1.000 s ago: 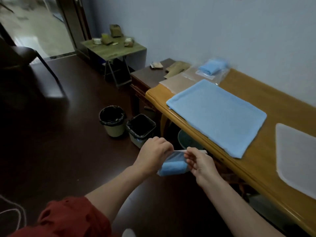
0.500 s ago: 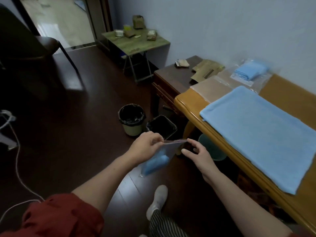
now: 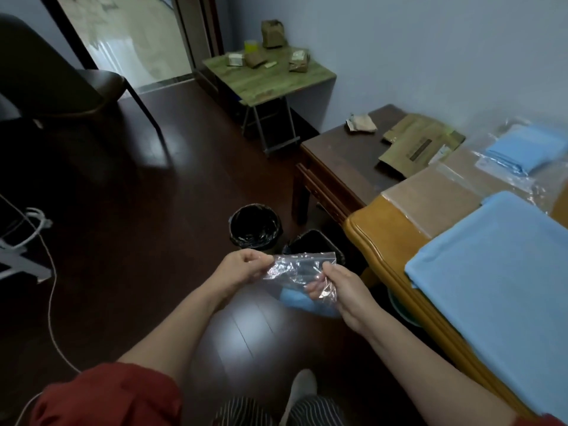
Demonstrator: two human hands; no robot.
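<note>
I hold a clear zip bag (image 3: 299, 269) in front of me, above the dark floor and left of the wooden table (image 3: 381, 241). A folded blue cloth (image 3: 302, 301) sits in the bag's lower part. My left hand (image 3: 242, 267) pinches the bag's upper left corner. My right hand (image 3: 335, 282) grips the bag's right side, its fingers showing through the plastic. A large blue cloth (image 3: 498, 278) lies spread flat on the table to the right.
Two black-lined bins (image 3: 256, 226) (image 3: 313, 242) stand on the floor just beyond my hands. A dark side table (image 3: 341, 149) holds olive pouches (image 3: 421, 146). Another bagged blue cloth (image 3: 522, 149) lies at the far right. A small green table (image 3: 267, 76) and a chair (image 3: 61, 84) stand farther back.
The view has swung left and down. The bag's top has been spread wider between my hands, and my right hand has closed onto its right side. The blue cloth sits lower in the bag.
</note>
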